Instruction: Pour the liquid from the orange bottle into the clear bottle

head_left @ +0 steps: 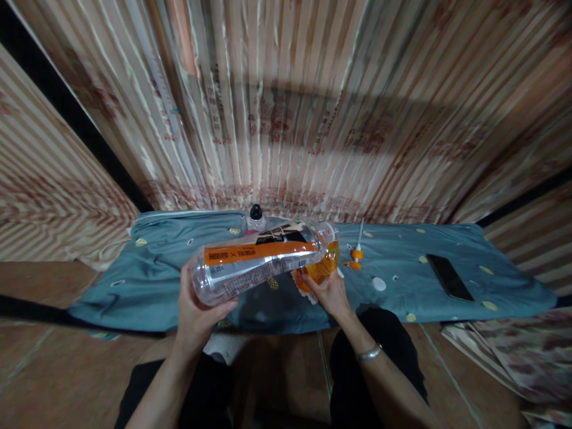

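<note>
My left hand grips the base of a clear plastic bottle with an orange, black and silver label. The bottle lies nearly level, its uncapped mouth tipped over an orange see-through bottle. Around that orange bottle are the fingers of my right hand, holding it on the cloth. Its opening is hidden behind the clear bottle's neck, and something white and ragged shows under it. To the right lies an orange pump top with a white tube. A white cap rests near it.
A bottle with a black top stands behind the clear bottle. A dark phone lies at the right on the teal patterned cloth. Striped curtains hang close behind, with dark poles at the sides.
</note>
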The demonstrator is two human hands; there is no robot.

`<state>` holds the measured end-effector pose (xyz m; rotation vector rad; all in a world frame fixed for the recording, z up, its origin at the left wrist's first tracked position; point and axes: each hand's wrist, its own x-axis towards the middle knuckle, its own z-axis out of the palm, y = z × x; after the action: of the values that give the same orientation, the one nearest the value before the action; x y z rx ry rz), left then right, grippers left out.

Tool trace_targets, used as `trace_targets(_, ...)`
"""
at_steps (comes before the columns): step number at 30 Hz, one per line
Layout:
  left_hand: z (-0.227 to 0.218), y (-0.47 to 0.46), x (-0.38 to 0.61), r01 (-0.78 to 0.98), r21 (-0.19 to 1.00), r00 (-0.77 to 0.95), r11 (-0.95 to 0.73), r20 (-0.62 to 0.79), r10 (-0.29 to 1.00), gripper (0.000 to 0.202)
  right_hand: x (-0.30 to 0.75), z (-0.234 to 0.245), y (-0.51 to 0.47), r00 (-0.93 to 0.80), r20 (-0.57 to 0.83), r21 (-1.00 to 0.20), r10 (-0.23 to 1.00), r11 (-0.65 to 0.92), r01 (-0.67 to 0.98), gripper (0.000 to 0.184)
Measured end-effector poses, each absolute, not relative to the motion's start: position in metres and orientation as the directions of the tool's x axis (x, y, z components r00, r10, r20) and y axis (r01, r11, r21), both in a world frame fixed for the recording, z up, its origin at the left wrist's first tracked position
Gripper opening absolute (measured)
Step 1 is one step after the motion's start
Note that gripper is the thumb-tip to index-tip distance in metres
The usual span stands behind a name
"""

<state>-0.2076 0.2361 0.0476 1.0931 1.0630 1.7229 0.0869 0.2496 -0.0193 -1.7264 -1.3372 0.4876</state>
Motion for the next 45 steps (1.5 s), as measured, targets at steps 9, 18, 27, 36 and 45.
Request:
trace_targets(9, 0.0473, 0.231, -0.2127, -0.219, 0.946, -0.233, -0.24, 0.188, 0.954, 0.103, 0.0862, -0.0201, 0.2497, 0.352, 0.197, -0.816, 0.915, -0.046, 0.576, 0.075)
trace_targets(18, 0.0486, 0.2311, -0.2101, -0.182, 0.951, -0.255, -0.249, 0.199, 0.946, 0.105, 0.0873, -0.0227, 0.2504, 0.343, 0.219, -0.806, 0.913, -0.029, 0.591, 0.074)
trace_targets(27, 0.0496, 0.2325, -0.2109, -0.119, 0.961, -0.263, -0.249, 0.211, 0.941, 0.102, 0.0861, -0.0194, 0.2496, 0.354, 0.204, -0.812, 0.913, -0.044, 0.582, 0.074)
trace_targets(36, 0.0475, 0.2337, -0.212, -0.14, 0.959, -0.271, -0.248, 0.204, 0.941, 0.105, 0.0871, -0.0209, 0.2497, 0.348, 0.222, -0.797, 0.911, -0.036, 0.603, 0.079)
trace_targets(45, 0.0491, 0.2339, -0.2089, -0.16, 0.951, -0.272, -0.264, 0.214, 0.938, 0.105, 0.087, -0.021, 0.25, 0.336, 0.215, -0.784, 0.917, -0.043, 0.619, 0.08)
